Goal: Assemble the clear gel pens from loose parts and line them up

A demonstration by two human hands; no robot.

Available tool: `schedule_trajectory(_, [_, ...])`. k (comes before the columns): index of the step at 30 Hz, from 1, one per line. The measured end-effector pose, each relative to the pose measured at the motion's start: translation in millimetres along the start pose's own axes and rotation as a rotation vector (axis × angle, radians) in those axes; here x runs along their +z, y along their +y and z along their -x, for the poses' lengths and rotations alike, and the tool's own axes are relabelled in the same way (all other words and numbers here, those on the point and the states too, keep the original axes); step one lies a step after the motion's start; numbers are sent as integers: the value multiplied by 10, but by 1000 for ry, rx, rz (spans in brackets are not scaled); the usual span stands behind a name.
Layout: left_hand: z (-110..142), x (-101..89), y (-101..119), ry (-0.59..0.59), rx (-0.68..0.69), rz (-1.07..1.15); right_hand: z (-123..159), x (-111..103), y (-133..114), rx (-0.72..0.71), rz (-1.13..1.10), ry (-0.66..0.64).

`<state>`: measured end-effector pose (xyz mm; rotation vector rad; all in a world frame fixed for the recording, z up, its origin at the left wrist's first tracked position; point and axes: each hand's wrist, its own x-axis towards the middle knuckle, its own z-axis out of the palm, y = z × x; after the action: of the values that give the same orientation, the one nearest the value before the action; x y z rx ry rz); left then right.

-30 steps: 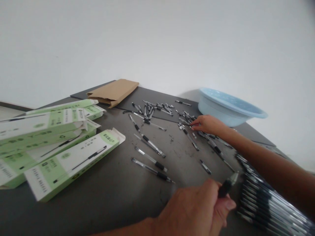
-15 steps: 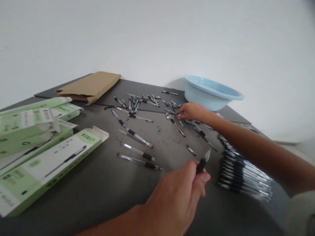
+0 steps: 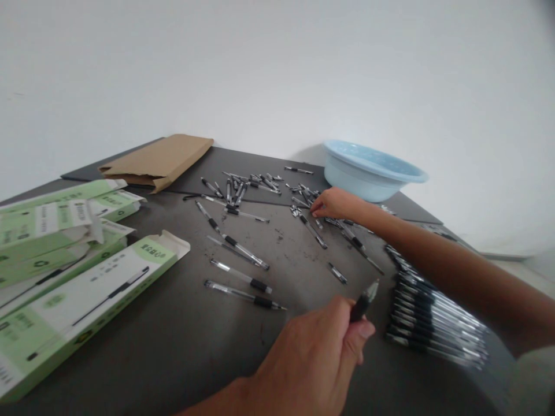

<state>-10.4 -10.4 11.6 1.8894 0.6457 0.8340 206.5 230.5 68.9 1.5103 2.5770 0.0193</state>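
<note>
Steady the pen (image 3: 362, 303) in your closed left hand (image 3: 306, 352); your right hand (image 3: 338, 203), near the basin (image 3: 362, 180), nearly pinches, grasp unclear

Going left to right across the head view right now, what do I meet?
Green-and-white pen boxes → brown paper envelope → left hand gripping a pen → stacked row of pens. The right hand and blue basin overlap others, so they're left out.
</note>
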Motion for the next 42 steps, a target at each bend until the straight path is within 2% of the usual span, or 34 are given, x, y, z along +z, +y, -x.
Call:
schedule_trajectory(4, [1,-7,8,0,1,-7,73,-52,-81,21,-41,102])
schedule_trajectory(7, [2,-9,26,21,-19,-13,310,-135,-172,59,-113,222])
schedule_trajectory(10, [3,-7,43,42,-35,-22,763,-215,-278,105,-232,303])
schedule_trajectory(12, [5,-7,52,45,-52,-45,1142,-250,-364,99,-463,319])
schedule_trajectory(15, [11,-10,69,27,-79,-97,1679,-273,-521,-8,-829,323])
schedule_trajectory(19, [15,-17,103,-6,-76,-171,2091,-246,-687,-151,-1011,354])
schedule_trajectory(23, [9,-27,116,-24,-65,-210,2182,-185,-720,-263,-1075,421])
schedule_trajectory(29, [3,-33,123,-26,-70,-246,2204,-142,-737,-301,-1064,428])
schedule_trajectory(37, [-14,-35,158,-9,-75,-280,2310,-134,-757,-195,-1086,516])
schedule_trajectory(42, [-22,-27,160,-15,-42,-287,2323,-109,-755,-205,-1056,538])
